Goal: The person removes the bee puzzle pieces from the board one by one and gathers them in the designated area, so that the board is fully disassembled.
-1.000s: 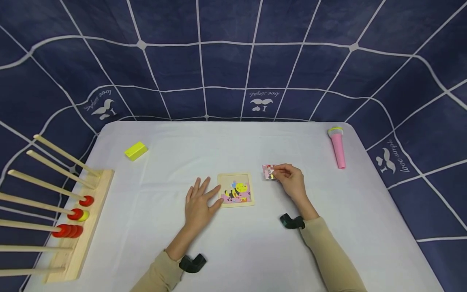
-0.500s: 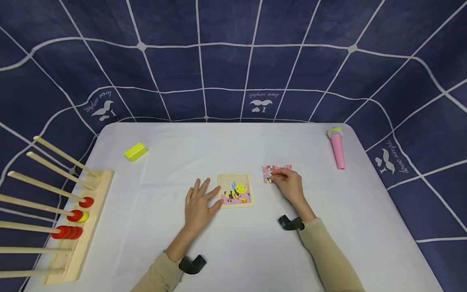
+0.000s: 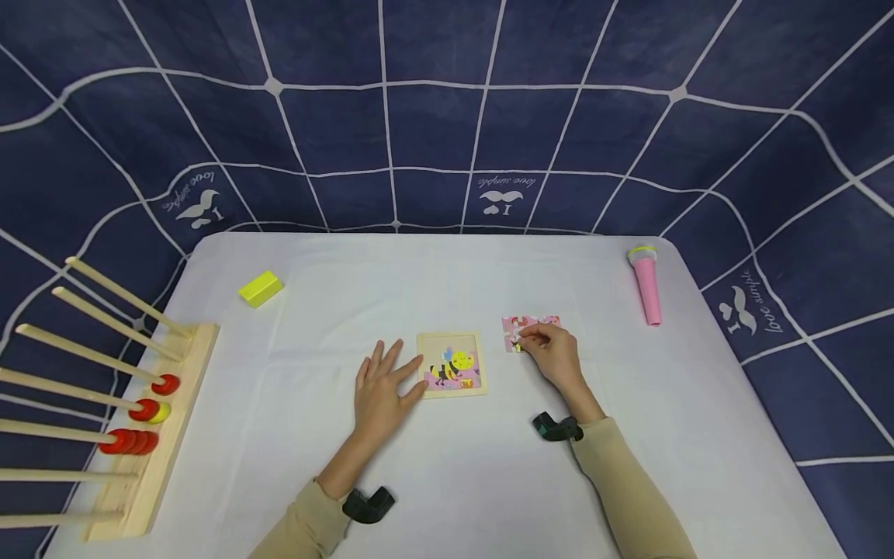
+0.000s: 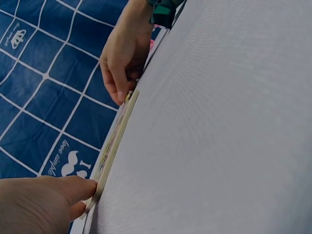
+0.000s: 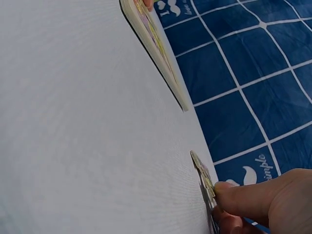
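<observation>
In the head view, a square wooden puzzle tray (image 3: 449, 394) lies mid-table, its lower part filled with a bee picture (image 3: 454, 368) on pink. My left hand (image 3: 380, 392) lies at its left side with fingers spread, thumb and forefinger touching the tray's edge. To the right of the tray, my right hand (image 3: 555, 357) pinches a pink puzzle piece (image 3: 511, 335) between thumb and fingers. More pink puzzle pieces (image 3: 548, 319) show just beyond that hand, partly covered by it. The right wrist view shows the pinched piece (image 5: 202, 170) tilted, one edge slightly above the cloth.
A wooden bead rack (image 3: 178, 419) with upright rods and red and yellow beads stands at the left. A yellow block (image 3: 261, 289) lies at the back left, a pink toy microphone (image 3: 646, 287) at the back right. White cloth (image 3: 461, 481) covers the table.
My right hand has shifted slightly left and toward me, uncovering pink pieces at their far right side. The left hand and the tray have stayed in place.
</observation>
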{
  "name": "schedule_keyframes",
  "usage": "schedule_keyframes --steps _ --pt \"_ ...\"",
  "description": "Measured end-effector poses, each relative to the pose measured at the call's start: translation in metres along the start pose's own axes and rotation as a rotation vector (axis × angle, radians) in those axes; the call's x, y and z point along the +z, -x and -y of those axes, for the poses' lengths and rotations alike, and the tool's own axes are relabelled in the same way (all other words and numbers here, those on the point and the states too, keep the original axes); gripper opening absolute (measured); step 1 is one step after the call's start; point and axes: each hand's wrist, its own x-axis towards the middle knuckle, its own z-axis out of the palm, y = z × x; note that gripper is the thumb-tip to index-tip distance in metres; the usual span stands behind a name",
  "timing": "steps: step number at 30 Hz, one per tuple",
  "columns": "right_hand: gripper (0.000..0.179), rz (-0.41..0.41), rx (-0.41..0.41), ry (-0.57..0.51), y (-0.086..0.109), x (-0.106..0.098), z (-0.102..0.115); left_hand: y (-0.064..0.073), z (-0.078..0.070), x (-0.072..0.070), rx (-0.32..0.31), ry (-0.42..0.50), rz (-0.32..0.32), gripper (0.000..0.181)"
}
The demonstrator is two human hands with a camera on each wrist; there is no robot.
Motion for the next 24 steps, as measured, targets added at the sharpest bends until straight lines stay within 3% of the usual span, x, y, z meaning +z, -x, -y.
schedule_keyframes --steps 24 --pt "0.004 -0.02 -0.034 0.045 0.0006 0.0025 -0.004 0.0002 -0.0002 0.0003 0.0 -0.001 -0.002 0.045"
